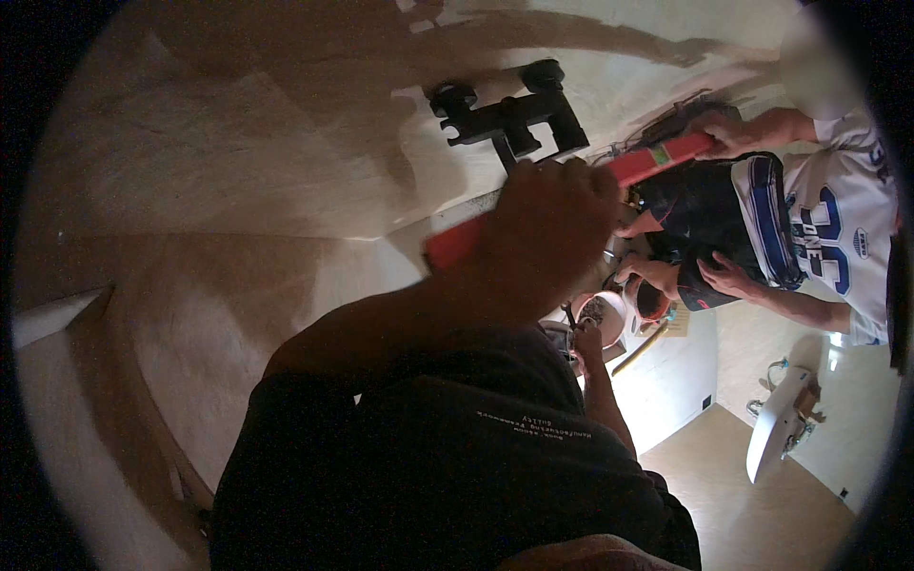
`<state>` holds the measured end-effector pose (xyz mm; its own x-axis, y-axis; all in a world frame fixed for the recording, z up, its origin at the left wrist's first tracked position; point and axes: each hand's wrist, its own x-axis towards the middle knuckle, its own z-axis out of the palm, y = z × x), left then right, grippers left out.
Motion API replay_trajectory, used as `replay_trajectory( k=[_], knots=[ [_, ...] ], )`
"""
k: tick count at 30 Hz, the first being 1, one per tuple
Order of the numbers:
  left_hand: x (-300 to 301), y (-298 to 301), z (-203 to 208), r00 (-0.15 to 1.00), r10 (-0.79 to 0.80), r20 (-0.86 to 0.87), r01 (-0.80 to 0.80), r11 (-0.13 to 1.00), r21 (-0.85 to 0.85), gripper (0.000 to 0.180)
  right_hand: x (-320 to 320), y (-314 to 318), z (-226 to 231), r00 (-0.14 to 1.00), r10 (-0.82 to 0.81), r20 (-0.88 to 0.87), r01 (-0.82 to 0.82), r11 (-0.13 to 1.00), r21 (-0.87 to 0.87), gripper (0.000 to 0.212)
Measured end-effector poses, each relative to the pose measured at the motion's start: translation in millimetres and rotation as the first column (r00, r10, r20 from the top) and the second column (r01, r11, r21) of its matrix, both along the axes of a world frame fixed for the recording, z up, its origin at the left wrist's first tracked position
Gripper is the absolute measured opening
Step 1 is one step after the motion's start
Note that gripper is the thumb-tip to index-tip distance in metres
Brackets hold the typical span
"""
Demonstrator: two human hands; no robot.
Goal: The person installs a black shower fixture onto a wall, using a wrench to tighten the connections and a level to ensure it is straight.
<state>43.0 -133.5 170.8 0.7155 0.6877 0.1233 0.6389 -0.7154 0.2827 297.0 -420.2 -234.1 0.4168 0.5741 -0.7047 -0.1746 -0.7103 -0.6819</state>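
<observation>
My left hand (557, 224) is wrapped round a long red spirit level (452, 246), which slants up to the right. A co-worker's hand (719, 133) is at the level's far right end. Just beyond my left hand, a black wall-mounted mixer tap (519, 119) juts from the plastered wall. Lower down, my right hand (587, 341) is closed at a dark handle (569, 314), beside a pale bucket (612, 319) with greyish stuff in it. What the handle belongs to is too small and dim to tell.
A co-worker in a white-and-blue jersey (824, 209) and black shorts is at the right, one hand near the knee. A reddish bucket (652, 300) and a yellowish stick (641, 349) are by their legs. A white washbasin (776, 428) is at the lower right.
</observation>
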Motion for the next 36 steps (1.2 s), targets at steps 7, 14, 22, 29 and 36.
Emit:
replay_trajectory(
  k=[7,14,22,29,36],
  knots=[
    [5.9,-26.7,-7.4,0.854,-0.39,0.343,0.325,0.917,0.233,0.03,17.0,28.0,-4.8,0.667,0.487,0.564,-0.592,0.806,0.005,0.008],
    [-66.8,2.3,-24.7,0.643,0.381,0.664,-0.297,0.924,-0.243,0.013,29.9,94.4,14.1,0.554,0.529,0.643,-0.685,0.729,-0.01,0.026],
    [-70.3,59.9,-141.8,-0.12,0.969,0.217,0.192,0.237,-0.952,0.042,105.4,144.1,-10.0,0.221,0.839,0.498,-0.908,0.363,-0.21,0.033],
    [-48.6,79.5,-143.7,-0.094,0.931,0.353,0.586,0.339,-0.736,0.048,187.7,154.4,-57.0,0.374,0.837,0.4,-0.826,0.497,-0.266,0.028],
    [-51.1,91.2,-158.4,0.04,0.832,0.553,0.53,0.452,-0.717,0.048,155.1,206.2,-62.7,0.28,0.892,0.355,-0.89,0.38,-0.254,0.024]
  ],
)
